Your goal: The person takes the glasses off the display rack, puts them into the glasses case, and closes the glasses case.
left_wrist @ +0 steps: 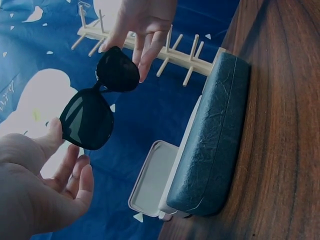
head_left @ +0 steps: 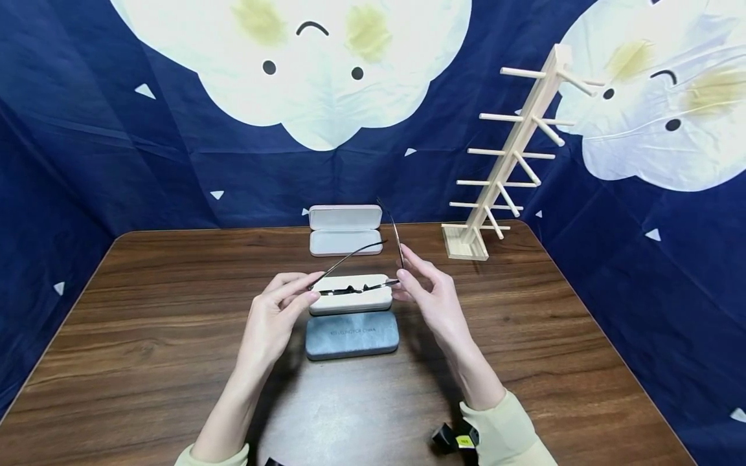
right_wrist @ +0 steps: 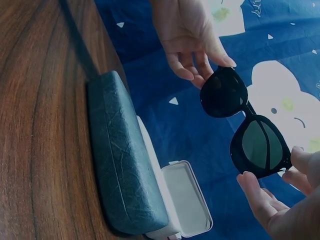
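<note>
A pair of black sunglasses (head_left: 348, 290) with dark lenses is held up between both hands, its temples unfolded and pointing away from me. My left hand (head_left: 271, 318) pinches the left end of the frame near the hinge. At the other end, my right hand (head_left: 436, 303) grips the frame and temple between thumb and fingers. Both dark lenses (left_wrist: 89, 122) show from the front in the wrist views. Below the sunglasses lies a closed white glasses case (head_left: 350, 304). Nearer to me sits a closed blue-grey glasses case (head_left: 352, 343) with lettering on its lid.
An open white case (head_left: 345, 243) stands at the table's back edge. To its right rises a wooden rack (head_left: 507, 162) with several pegs. A small black object (head_left: 445, 439) with a yellow label is by the right sleeve. Blue cloth (head_left: 175, 175) hangs behind the wooden table (head_left: 163, 343).
</note>
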Demonstrator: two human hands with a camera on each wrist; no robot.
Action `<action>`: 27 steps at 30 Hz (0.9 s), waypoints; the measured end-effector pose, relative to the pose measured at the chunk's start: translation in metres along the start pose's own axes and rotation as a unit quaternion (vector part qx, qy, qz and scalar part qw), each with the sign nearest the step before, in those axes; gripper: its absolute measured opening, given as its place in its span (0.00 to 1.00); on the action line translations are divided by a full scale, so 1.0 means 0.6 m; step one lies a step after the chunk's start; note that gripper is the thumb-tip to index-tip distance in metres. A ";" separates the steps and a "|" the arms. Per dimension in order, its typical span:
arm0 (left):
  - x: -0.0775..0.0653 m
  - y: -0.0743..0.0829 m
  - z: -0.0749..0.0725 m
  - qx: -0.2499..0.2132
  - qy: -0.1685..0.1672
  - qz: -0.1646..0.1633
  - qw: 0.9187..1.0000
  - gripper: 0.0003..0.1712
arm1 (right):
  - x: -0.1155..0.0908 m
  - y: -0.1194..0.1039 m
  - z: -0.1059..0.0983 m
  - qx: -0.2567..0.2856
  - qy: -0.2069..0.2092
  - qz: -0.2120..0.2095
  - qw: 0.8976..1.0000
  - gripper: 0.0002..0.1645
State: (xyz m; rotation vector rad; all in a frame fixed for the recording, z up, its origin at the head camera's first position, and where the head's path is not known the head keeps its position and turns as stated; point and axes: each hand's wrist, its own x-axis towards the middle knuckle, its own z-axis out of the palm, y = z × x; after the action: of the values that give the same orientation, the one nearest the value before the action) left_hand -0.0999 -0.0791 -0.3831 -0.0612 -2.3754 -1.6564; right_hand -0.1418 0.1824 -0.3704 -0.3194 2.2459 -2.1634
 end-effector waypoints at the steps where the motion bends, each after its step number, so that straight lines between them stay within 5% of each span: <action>1: 0.000 -0.001 0.000 0.001 0.000 0.001 1.000 0.17 | 0.000 0.000 0.000 -0.003 -0.001 0.000 1.000 0.31; 9: 0.001 -0.005 -0.001 -0.002 0.001 0.016 1.000 0.16 | 0.001 0.002 -0.001 -0.019 -0.004 -0.007 1.000 0.38; 27: 0.010 -0.026 -0.012 -0.032 -0.045 0.030 0.998 0.15 | 0.002 0.002 -0.003 -0.062 -0.025 -0.014 0.998 0.36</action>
State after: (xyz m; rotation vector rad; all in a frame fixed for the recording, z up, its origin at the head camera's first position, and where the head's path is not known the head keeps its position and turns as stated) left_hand -0.1073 -0.0921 -0.3936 -0.2214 -2.3600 -1.7348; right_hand -0.1435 0.1839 -0.3712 -0.4033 2.3674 -2.0095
